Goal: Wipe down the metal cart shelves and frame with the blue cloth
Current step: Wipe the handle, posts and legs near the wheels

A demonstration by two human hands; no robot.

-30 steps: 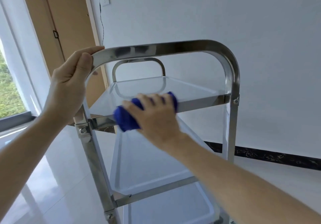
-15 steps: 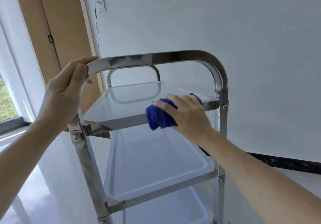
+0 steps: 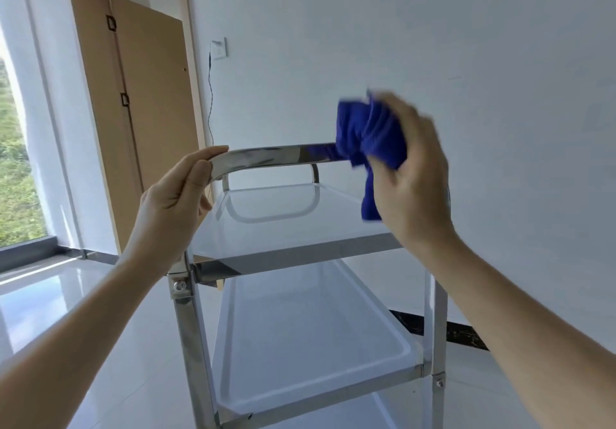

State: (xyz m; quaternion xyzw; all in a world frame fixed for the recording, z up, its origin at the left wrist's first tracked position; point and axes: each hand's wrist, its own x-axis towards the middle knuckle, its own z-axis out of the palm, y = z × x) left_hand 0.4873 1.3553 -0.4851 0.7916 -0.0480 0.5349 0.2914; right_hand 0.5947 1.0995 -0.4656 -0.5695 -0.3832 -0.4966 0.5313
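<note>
The near handle bar (image 3: pixel 276 154) of the metal cart (image 3: pixel 186 328) is gripped at its left bend by the left hand (image 3: pixel 176 202), fingers curled over the top, thumb on the near face. The blue cloth (image 3: pixel 368 142) is bunched in the right hand (image 3: pixel 411 175), fingers wrapped round it, and is pressed on the bar's right end at about 1 o'clock from frame centre; a loose tail hangs down toward the top shelf (image 3: pixel 286 225). Hand and cloth are motion-blurred, so exact contact on the bar's right corner cannot be told. The top shelf is seen at centre, the middle shelf (image 3: pixel 306 338) at 6 o'clock, a lower shelf edge barely at the bottom margin. The far handle (image 3: pixel 270 170) is seen through the near one at 12 o'clock. Progress judged: frame wiping is under way on the near handle; shelves look shiny, but whether they are wiped already cannot be told. Likely left: the uprights (image 3: pixel 439 322), far handle, lower shelves. A door (image 3: pixel 150 112) and wall socket (image 3: pixel 218 48) are noted at 10–11 o'clock, a window (image 3: pixel 16 162) at 9.
</note>
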